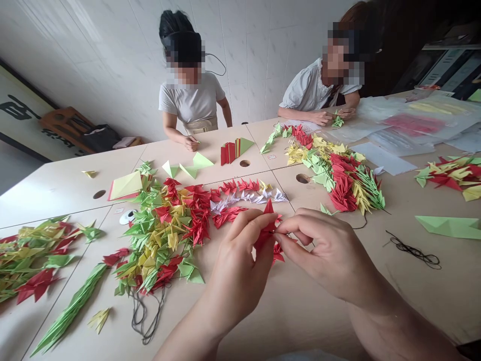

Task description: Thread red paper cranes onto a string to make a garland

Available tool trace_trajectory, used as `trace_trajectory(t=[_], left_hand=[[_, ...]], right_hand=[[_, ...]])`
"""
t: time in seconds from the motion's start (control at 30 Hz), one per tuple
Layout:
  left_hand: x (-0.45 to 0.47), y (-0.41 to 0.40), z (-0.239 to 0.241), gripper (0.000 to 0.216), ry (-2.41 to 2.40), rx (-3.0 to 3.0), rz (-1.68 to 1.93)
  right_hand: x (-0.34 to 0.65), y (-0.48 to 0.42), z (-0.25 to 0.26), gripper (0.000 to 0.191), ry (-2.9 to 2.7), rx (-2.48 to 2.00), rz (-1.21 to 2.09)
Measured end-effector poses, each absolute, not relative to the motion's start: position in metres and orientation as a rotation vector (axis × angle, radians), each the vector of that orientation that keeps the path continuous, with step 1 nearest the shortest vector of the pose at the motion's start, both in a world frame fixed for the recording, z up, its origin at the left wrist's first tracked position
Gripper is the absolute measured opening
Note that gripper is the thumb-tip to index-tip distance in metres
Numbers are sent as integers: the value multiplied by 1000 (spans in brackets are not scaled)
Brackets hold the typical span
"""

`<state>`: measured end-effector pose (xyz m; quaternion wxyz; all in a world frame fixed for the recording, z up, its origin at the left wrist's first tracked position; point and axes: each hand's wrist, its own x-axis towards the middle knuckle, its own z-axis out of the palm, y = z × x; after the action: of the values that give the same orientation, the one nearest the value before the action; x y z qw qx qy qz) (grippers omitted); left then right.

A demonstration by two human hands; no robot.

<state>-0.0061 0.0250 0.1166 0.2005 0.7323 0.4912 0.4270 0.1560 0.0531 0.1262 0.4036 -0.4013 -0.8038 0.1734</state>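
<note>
My left hand [240, 265] pinches a red folded paper crane [267, 234] between thumb and fingers. My right hand [326, 253] meets it from the right, its fingertips pinched at the crane's side on something too thin to make out. Both hands hover over the beige table [285, 306]. Just behind them lies a string of red and white paper cranes [244, 198], joined to a heap of red, yellow and green cranes [165, 230].
Another crane garland [338, 173] lies at the right, a green paper stack [71, 311] and crane pile [33, 255] at the left. Black thread [413, 250] and a green folded sheet [449, 225] lie right. Two people sit across the table folding paper.
</note>
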Motion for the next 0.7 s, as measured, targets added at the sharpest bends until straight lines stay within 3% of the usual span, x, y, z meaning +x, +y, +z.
trace_trajectory(t=[0.7], left_hand=[[-3, 26, 110, 38, 1421, 2199, 1297]], right_hand=[[153, 52, 123, 17, -2026, -950, 221]])
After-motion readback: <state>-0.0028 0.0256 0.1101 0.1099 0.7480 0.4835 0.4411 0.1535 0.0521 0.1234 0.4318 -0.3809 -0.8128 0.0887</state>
